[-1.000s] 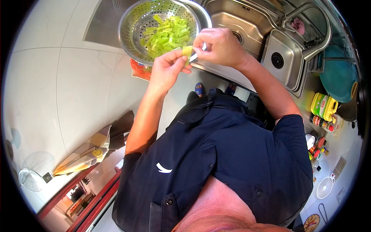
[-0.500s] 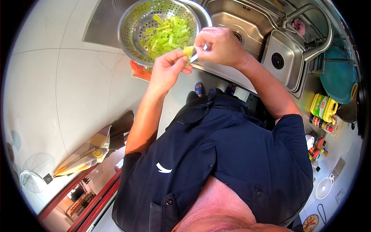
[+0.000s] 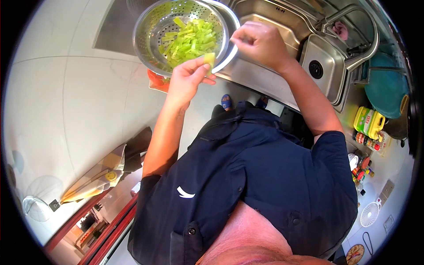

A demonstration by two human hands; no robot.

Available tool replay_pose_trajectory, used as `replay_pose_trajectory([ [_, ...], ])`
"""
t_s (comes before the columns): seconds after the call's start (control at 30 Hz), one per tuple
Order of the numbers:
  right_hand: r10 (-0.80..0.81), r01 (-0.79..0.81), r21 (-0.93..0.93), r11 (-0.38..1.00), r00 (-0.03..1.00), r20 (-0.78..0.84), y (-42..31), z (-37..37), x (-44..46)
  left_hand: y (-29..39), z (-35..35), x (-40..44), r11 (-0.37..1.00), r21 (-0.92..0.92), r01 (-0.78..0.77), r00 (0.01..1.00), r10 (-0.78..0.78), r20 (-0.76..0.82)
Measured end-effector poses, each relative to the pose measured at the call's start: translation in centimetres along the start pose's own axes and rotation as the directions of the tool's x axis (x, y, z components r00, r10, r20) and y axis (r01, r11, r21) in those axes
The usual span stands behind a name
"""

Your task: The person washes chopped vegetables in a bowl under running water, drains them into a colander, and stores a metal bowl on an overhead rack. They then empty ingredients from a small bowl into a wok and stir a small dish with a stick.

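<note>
- Left hand point(image 3: 187, 79) pinches green piece point(image 3: 210, 58) low, probably leaving its end free.
- Colander point(image 3: 149, 37) just beyond, likely for easy reach.
- Right hand point(image 3: 260, 43) curled; cannot tell contents.

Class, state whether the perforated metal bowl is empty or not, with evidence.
Not empty: chopped green pieces lie heaped inside the perforated metal bowl.
</note>
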State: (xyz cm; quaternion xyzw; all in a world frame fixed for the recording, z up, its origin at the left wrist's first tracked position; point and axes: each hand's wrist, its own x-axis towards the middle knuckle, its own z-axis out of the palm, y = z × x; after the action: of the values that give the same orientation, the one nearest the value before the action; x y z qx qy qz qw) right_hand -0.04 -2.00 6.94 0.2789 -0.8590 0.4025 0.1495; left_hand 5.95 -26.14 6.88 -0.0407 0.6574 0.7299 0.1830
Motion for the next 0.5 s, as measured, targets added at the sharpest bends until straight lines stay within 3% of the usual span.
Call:
replay_pose_trajectory([
  [0.07,0.141,-0.144,-0.056,0.988,0.988,-0.068,2.2,-0.9,-0.4,0.1,-0.6,0.0,1.0,-0.009,0.014,0.999,-0.015,-0.032],
  [0.1,0.231,-0.224,0.076,0.972,0.968,-0.096,4.6,-0.8,-1.2,0.2,-1.1,0.1,1.0,-0.02,-0.001,0.998,0.0,-0.071],
  [0.13,0.226,-0.22,0.077,0.973,0.97,-0.093,7.4,-0.7,-2.2,0.3,-1.8,0.2,0.999,-0.029,-0.016,0.994,0.012,-0.112],
  [0.2,0.382,-0.299,-0.508,0.808,0.922,0.065,12.3,-0.4,-4.5,0.8,-3.8,0.7,0.992,0.123,0.004,0.985,0.018,-0.171],
  [0.23,0.381,-0.297,-0.505,0.81,0.922,0.068,13.4,-0.4,-5.5,0.8,-4.7,1.3,0.968,0.243,-0.067,0.978,0.112,-0.177],
  [0.27,0.542,-0.416,-0.55,0.724,0.837,0.081,14.4,-0.5,-6.3,0.9,-5.3,1.9,0.924,0.359,-0.134,0.964,0.206,-0.171],
  [0.3,0.683,-0.511,-0.597,0.618,0.725,0.086,15.4,-0.4,-6.9,1.2,-5.3,2.3,0.91,0.387,-0.149,0.945,0.247,-0.217],
  [0.33,0.681,-0.508,-0.596,0.622,0.726,0.092,16.5,-0.3,-7.6,1.3,-5.6,2.8,0.911,0.387,-0.145,0.944,0.244,-0.223],
  [0.4,0.747,-0.596,-0.587,0.548,0.665,0.022,18.1,0.0,-8.7,1.4,-6.2,4.0,0.483,0.858,-0.176,0.886,0.458,-0.076],
  [0.43,0.756,-0.612,-0.574,0.544,0.655,0.019,18.1,0.1,-9.0,1.3,-6.1,4.7,0.371,0.91,-0.183,0.875,0.484,-0.022],
  [0.5,0.715,-0.623,-0.52,0.584,0.698,-0.034,19.8,1.4,-11.2,0.5,-5.9,6.2,0.306,0.939,-0.154,0.89,0.457,-0.003],
])
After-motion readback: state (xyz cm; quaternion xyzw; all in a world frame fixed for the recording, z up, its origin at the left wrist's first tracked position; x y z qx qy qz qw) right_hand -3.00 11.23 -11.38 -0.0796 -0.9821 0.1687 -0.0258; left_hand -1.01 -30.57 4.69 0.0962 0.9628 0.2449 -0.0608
